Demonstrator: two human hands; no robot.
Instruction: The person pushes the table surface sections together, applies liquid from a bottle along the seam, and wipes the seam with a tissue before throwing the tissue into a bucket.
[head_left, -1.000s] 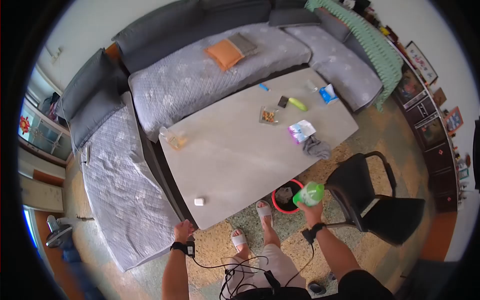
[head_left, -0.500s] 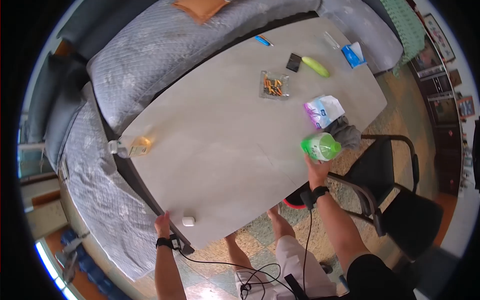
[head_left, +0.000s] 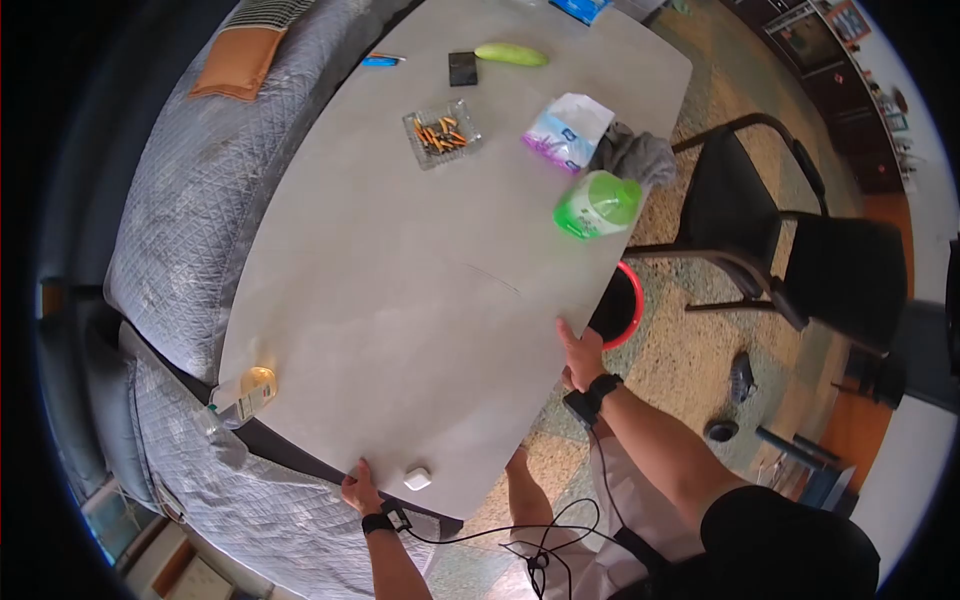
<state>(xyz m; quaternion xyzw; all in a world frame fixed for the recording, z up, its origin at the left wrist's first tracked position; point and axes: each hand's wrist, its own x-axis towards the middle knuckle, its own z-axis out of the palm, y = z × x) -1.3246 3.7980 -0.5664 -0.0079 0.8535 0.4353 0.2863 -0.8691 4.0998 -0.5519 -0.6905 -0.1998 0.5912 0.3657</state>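
My right hand (head_left: 580, 357) grips the near edge of the grey table (head_left: 400, 300), thumb on top and fingers curled at the rim. At the table's left corner my left hand (head_left: 362, 488) is closed on the edge, its thumb on the surface and its other fingers partly hidden. A small white case (head_left: 417, 479) lies just right of that hand. Farther up the right side is a green detergent bottle (head_left: 598, 205) with a green cap, apart from my hands. A clear bottle of yellowish liquid (head_left: 250, 395) is at the left edge.
Behind the green bottle are a tissue pack (head_left: 568, 132) and a grey cloth (head_left: 636, 155). An ashtray with cigarette butts (head_left: 441, 132), a black box (head_left: 463, 69) and a green gourd (head_left: 511, 55) lie farther back. A red-rimmed bin (head_left: 638, 305) and black chair (head_left: 735, 195) stand right.
My right hand has let go of the green bottle, which now rests on the table, and has come nearer to the table edge. My left hand stays at its corner. The view has turned.
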